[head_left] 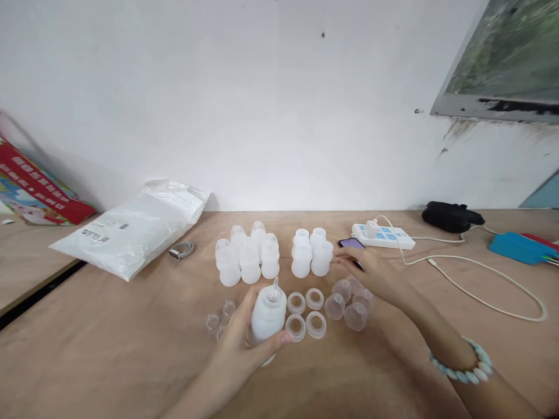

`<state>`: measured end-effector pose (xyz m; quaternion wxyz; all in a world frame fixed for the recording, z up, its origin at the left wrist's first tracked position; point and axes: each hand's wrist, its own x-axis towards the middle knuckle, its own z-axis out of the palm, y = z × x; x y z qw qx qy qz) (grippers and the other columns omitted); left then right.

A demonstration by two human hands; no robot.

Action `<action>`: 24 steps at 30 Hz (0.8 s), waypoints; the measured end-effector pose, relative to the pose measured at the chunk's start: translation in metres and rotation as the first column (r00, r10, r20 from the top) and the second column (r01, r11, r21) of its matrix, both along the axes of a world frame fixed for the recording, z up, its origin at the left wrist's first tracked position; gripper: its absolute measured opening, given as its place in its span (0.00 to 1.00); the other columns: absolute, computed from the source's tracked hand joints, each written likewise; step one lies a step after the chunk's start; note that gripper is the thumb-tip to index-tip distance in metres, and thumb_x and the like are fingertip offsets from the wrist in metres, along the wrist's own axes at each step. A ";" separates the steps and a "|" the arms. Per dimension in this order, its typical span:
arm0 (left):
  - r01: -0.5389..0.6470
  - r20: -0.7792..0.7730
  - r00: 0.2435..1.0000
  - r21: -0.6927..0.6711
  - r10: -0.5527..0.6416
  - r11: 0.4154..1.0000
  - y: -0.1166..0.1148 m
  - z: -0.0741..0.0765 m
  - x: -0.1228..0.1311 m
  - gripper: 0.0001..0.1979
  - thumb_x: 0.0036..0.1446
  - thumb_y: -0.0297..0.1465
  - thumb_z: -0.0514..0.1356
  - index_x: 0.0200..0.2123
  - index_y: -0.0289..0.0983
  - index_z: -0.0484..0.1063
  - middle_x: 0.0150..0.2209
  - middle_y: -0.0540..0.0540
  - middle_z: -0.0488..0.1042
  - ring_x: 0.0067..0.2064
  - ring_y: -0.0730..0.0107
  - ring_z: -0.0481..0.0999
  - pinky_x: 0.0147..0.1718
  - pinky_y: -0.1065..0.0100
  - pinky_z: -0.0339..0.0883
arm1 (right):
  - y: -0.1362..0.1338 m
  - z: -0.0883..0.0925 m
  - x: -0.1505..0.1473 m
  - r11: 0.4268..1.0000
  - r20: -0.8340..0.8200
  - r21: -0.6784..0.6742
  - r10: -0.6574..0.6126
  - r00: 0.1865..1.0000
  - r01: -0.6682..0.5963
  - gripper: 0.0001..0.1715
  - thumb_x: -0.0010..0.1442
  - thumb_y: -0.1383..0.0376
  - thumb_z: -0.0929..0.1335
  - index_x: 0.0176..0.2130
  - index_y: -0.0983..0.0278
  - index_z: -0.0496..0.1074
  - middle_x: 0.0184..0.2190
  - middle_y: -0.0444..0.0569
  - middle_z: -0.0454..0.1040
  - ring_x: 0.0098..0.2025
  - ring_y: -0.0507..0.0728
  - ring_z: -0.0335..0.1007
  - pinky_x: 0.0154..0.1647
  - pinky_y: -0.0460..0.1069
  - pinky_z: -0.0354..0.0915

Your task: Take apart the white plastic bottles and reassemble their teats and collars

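Right hand (pixel 369 265) is covering part of a phone (pixel 350 243), right of center; can't tell if its fingers are gripping anything. Left hand (pixel 242 340), lower center, is clamping its fingers around a white bottle (pixel 268 326) and partly hiding small clear teats (pixel 212 322). Clear caps (pixel 356 316), lower right of center, are overlapping; count unclear. Brown tabletop (pixel 144 349) is meeting a white wall (pixel 262 105). Mid-frame, five capped bottles (pixel 250 262) and four uncapped bottles (pixel 301 261) are standing; four rings (pixel 316 331) are lying below.
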<state>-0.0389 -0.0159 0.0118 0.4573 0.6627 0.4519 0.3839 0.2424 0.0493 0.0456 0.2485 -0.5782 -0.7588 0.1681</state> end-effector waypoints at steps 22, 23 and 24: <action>0.669 0.564 0.678 -0.211 -0.470 0.712 0.010 0.015 0.010 0.39 0.48 0.41 0.70 0.55 0.44 0.49 0.30 0.53 0.72 0.28 0.72 0.72 0.29 0.69 0.65 | -0.019 0.047 -0.065 0.632 -0.384 -0.023 0.709 0.591 -0.774 0.24 0.57 0.64 0.71 0.54 0.57 0.70 0.50 0.48 0.74 0.49 0.57 0.71 0.48 0.51 0.69; 0.652 0.566 0.686 -0.199 -0.457 0.731 0.010 0.014 0.010 0.39 0.49 0.40 0.70 0.55 0.44 0.49 0.31 0.53 0.72 0.29 0.72 0.72 0.30 0.69 0.65 | -0.019 0.051 -0.059 0.636 -0.345 -0.023 0.719 0.603 -0.771 0.32 0.58 0.66 0.71 0.61 0.54 0.64 0.58 0.49 0.68 0.58 0.59 0.67 0.56 0.54 0.65; 0.611 0.551 0.716 -0.197 -0.429 0.767 0.011 0.013 0.010 0.37 0.50 0.37 0.69 0.55 0.44 0.49 0.31 0.53 0.72 0.30 0.73 0.72 0.31 0.70 0.64 | -0.020 0.052 -0.055 0.667 -0.313 -0.025 0.702 0.639 -0.745 0.41 0.58 0.66 0.71 0.66 0.52 0.55 0.64 0.50 0.62 0.64 0.60 0.60 0.61 0.58 0.61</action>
